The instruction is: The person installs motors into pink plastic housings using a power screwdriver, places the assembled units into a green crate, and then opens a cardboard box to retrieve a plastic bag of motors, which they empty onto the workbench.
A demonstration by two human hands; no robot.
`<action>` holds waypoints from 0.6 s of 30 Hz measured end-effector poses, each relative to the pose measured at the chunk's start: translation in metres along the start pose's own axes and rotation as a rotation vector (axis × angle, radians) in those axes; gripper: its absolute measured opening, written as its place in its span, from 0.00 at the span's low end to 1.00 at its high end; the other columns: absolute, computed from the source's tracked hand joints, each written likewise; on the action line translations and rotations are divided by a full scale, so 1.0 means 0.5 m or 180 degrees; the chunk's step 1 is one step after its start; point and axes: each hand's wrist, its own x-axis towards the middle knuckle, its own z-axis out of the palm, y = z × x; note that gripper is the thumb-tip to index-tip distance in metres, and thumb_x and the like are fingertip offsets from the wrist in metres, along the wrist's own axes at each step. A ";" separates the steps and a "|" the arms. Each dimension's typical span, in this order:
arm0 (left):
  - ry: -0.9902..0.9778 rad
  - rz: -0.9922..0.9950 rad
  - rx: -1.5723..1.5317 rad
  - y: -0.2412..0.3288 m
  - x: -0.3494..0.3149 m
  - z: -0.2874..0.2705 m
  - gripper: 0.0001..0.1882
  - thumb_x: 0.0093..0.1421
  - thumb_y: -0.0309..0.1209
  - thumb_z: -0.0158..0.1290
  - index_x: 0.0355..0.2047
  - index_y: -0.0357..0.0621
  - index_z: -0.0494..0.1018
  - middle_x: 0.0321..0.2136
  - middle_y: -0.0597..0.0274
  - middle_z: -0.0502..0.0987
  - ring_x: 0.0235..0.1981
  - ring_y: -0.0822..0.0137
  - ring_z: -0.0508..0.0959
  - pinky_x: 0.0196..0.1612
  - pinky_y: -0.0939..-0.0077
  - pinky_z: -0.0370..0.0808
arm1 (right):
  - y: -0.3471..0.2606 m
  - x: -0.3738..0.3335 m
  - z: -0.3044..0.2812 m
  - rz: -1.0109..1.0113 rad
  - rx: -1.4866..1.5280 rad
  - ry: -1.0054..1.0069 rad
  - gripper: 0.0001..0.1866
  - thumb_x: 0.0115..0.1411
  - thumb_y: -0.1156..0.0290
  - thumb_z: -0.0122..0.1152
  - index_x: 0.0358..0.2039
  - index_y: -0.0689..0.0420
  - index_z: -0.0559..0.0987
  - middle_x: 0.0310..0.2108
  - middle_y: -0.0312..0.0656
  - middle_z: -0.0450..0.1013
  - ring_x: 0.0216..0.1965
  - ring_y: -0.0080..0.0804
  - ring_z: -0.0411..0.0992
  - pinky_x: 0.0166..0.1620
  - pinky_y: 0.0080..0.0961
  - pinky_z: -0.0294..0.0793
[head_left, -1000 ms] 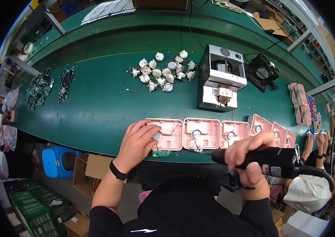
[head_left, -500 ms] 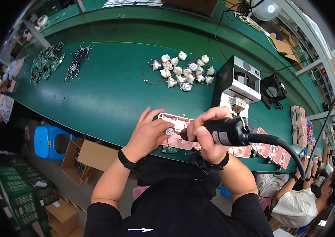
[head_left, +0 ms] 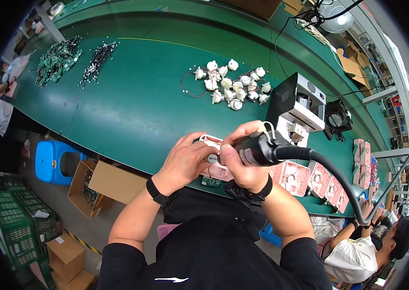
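My right hand is wrapped round a black electric screwdriver with a thick black cable. Its tip is hidden behind my fingers, close beside a small round motor with a silvery face. The thumb and fingers of my left hand close on that motor from the left. Beneath both hands lies a pink plastic housing, partly covered by them, near the bench's front edge. A small green circuit board sits at the housing's near side.
White pump-like motors with wires lie heaped farther back. Rightward stand a black-and-silver machine, a black fan and more pink housings. Circuit boards and black wires are piled far left. A co-worker sits at right.
The screwdriver and my right hand have come left, closer to the motor and my left hand. My left hand keeps its hold. The whole view has shifted slightly.
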 end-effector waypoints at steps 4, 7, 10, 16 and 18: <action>0.0109 -0.0055 -0.0067 0.006 -0.001 0.003 0.21 0.43 0.28 0.64 0.41 0.51 0.76 0.46 0.68 0.76 0.56 0.57 0.68 0.55 0.60 0.68 | 0.014 0.001 -0.008 -0.0244 -0.0621 -0.0112 0.18 0.54 0.84 0.57 0.40 0.60 0.60 0.27 0.43 0.71 0.26 0.21 0.69 0.30 0.21 0.71; 0.0065 -0.0063 -0.0076 0.006 0.005 0.008 0.23 0.43 0.28 0.64 0.43 0.50 0.75 0.46 0.67 0.76 0.55 0.56 0.69 0.55 0.60 0.68 | -0.006 0.000 -0.001 -0.0092 -0.0599 0.0014 0.17 0.54 0.84 0.57 0.41 0.59 0.60 0.26 0.42 0.70 0.25 0.22 0.68 0.30 0.22 0.71; -0.0041 0.0063 0.0002 0.000 -0.002 0.009 0.23 0.44 0.28 0.64 0.44 0.48 0.75 0.46 0.66 0.76 0.54 0.56 0.70 0.55 0.61 0.68 | -0.021 -0.029 -0.012 -0.0081 -0.0072 0.0195 0.17 0.56 0.82 0.57 0.41 0.58 0.60 0.25 0.41 0.68 0.24 0.24 0.67 0.29 0.24 0.71; 0.0057 0.0152 -0.0178 0.005 -0.009 -0.004 0.25 0.43 0.28 0.66 0.44 0.42 0.74 0.49 0.58 0.75 0.55 0.53 0.71 0.54 0.63 0.70 | -0.106 -0.073 -0.121 -0.0693 0.0378 0.0738 0.16 0.61 0.70 0.56 0.43 0.56 0.60 0.21 0.40 0.64 0.19 0.28 0.64 0.25 0.28 0.69; 0.0246 -0.0341 -0.0659 0.015 -0.012 -0.010 0.30 0.45 0.29 0.66 0.51 0.42 0.70 0.53 0.54 0.71 0.56 0.52 0.69 0.56 0.62 0.68 | -0.125 -0.066 -0.176 -0.0895 0.0111 0.1132 0.13 0.62 0.70 0.54 0.42 0.56 0.61 0.21 0.40 0.64 0.18 0.28 0.64 0.24 0.28 0.69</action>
